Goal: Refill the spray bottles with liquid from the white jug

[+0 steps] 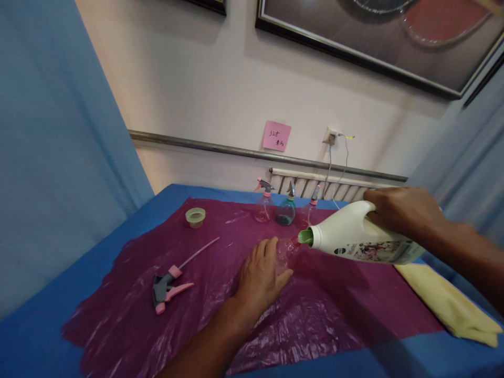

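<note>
My right hand (pixel 405 210) grips the handle of a large cream jug (pixel 354 236), which is tilted on its side with its green spout pointing left. The spout is at the mouth of a clear bottle (pixel 287 252). My left hand (pixel 262 273) is wrapped round the left side of that bottle, thumb in front. Whether liquid is flowing is too small to tell. A grey and pink spray head (pixel 163 289) with a long thin tube lies on the purple plastic sheet (pixel 220 278) to the left of my left hand.
Three spray bottles, a clear one (pixel 263 207), a teal one (pixel 285 211) and another clear one (pixel 310 211), stand at the back. A greenish cap (pixel 196 217) sits back left. A folded yellow cloth (pixel 449 302) lies at the right. Blue curtains (pixel 71 121) flank the table.
</note>
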Demonstrator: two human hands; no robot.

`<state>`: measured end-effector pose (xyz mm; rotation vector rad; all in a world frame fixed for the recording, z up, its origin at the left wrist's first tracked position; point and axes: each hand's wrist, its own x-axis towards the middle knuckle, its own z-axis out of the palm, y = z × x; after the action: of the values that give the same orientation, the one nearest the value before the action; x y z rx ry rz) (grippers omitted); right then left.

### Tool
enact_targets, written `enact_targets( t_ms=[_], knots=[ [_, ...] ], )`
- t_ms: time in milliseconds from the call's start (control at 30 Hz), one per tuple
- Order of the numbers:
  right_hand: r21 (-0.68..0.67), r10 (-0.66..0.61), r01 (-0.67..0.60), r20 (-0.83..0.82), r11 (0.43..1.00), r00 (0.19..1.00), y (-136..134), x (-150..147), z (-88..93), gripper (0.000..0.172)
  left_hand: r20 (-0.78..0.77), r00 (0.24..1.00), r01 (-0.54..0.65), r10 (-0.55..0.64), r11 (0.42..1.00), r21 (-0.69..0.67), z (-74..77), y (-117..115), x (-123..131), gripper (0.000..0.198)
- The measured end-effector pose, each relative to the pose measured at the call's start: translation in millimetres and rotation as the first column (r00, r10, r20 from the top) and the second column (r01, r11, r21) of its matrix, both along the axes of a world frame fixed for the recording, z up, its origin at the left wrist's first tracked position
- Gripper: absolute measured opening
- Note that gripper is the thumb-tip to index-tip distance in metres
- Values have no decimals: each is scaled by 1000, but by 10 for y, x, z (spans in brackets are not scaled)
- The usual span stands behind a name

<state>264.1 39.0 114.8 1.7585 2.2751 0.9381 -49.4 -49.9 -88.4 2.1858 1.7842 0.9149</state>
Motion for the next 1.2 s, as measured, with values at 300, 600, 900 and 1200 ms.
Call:
enact_targets(
  t_ms=[300,600,900,1200],
  knots=[
    [7,2,-2,5,1000,1000,12,7,-5,20,32,999,-2,1,999,35,-53,12,-9,76],
    [31,29,-28,-8,999,1000,13,19,-18,21,3,1000,-10,10,1000,-4,-6,1,0,76],
    [31,12,-12,-1,999,1000,-10,-11,7,17,13,1000,-3,3,1000,13,-4,12,-3,75],
    [20,-1,1,-7,1000,1000,4,11,-12,23,19,1000,-6,7,1000,-12,23,10,2,76]
  ],
)
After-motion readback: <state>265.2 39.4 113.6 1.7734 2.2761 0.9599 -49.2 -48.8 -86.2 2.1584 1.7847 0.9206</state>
